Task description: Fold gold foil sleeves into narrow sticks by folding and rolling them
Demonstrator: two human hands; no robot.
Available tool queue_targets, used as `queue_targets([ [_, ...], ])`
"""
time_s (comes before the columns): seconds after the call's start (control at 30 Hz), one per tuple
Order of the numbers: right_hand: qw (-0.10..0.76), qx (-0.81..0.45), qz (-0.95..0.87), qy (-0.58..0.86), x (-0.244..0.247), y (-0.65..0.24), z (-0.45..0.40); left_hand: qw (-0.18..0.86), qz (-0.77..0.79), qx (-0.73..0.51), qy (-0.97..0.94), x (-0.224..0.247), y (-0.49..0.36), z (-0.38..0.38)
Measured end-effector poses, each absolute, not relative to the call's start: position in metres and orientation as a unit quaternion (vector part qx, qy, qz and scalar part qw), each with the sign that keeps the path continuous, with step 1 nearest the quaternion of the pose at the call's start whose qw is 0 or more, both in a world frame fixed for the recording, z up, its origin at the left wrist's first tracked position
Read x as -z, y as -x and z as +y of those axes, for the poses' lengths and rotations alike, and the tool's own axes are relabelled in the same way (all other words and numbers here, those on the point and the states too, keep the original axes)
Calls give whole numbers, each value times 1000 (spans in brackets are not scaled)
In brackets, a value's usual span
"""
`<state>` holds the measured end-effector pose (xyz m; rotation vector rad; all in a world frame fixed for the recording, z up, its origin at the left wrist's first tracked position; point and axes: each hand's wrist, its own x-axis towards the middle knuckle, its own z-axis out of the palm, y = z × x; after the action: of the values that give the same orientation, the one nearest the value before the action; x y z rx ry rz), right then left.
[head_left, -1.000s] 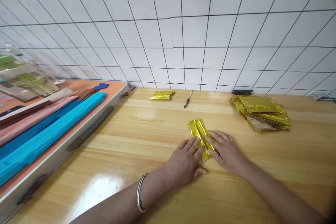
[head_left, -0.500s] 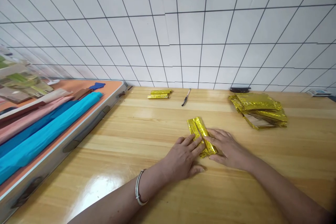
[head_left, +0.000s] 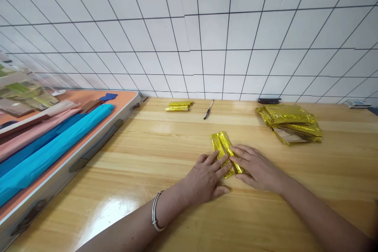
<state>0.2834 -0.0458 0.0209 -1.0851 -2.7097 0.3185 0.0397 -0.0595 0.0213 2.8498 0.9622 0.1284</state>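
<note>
A sheet of shiny gold foil paper (head_left: 219, 141) lies on the wooden table, its two long sides folded in so that a narrow slit runs down the middle. My left hand (head_left: 205, 175) rests on its lower left part, fingers spread and flat, with a silver bangle on the wrist. On the right fold lie the outstretched fingertips of my right hand (head_left: 255, 167), its thumb near the lower right corner. The fingers hide part of the foil's lower half.
Behind stand two narrow gold strips (head_left: 178, 106) and a pen (head_left: 208, 110). A loose stack of gold foil sheets (head_left: 291, 120) lies at right, a black object (head_left: 269, 101) behind it. At left, an orange-topped board (head_left: 124, 96) bears a turquoise roll (head_left: 59, 145).
My right hand has shifted slightly on the right fold of the foil paper. My left hand and the paper are nearly unmoved.
</note>
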Motion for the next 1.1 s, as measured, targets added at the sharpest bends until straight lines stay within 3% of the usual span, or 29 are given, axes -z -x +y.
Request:
queue_targets([
  [0.33, 50, -79, -923, 373, -27, -280, -50, 52, 319, -46, -945, -23, -42, -60],
  [1.1, 90, -138, -918, 360, -29, -289, -40, 63, 302, -44, -950, -25, -39, -59],
])
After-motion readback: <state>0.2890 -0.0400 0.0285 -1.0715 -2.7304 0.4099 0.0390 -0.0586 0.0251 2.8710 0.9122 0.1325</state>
